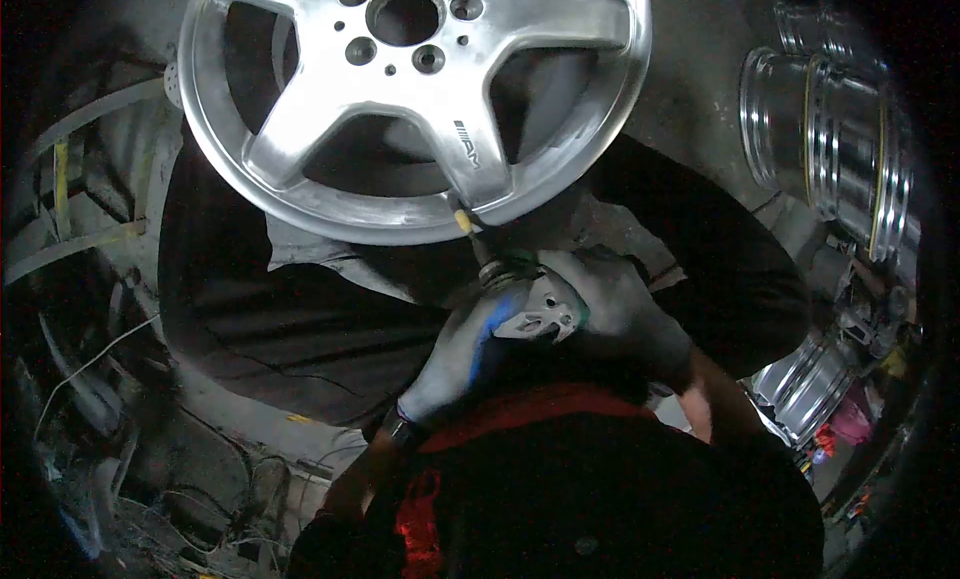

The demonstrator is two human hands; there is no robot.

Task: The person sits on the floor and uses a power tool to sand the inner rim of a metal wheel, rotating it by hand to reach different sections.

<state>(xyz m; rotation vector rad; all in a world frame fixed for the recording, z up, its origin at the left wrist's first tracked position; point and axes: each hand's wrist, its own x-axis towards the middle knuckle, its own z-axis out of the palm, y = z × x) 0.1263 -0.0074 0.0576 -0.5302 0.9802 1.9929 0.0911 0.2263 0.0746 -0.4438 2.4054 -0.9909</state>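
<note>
A silver five-spoke alloy wheel (365, 99) fills the top middle, face up, with a dark logo on one spoke. Both gloved hands are wrapped round a die grinder (540, 321) held close to my body. Its dark shaft, with a yellow band, points at the wheel, and the tip is at the outer end of the logo spoke by the rim; contact is hard to make out. My left hand (460, 349), in a grey glove with a blue patch, grips the tool's left side. On the other side my right hand (620, 304) closes over it, its fingertips partly hidden.
Several shiny wheel barrels (830, 149) stand at the right, with another rim (808, 389) lower down. A curved metal frame (90, 119) is at the left. Tangled cables (200, 519) lie on the floor at lower left. My dark-trousered legs (250, 329) flank the wheel.
</note>
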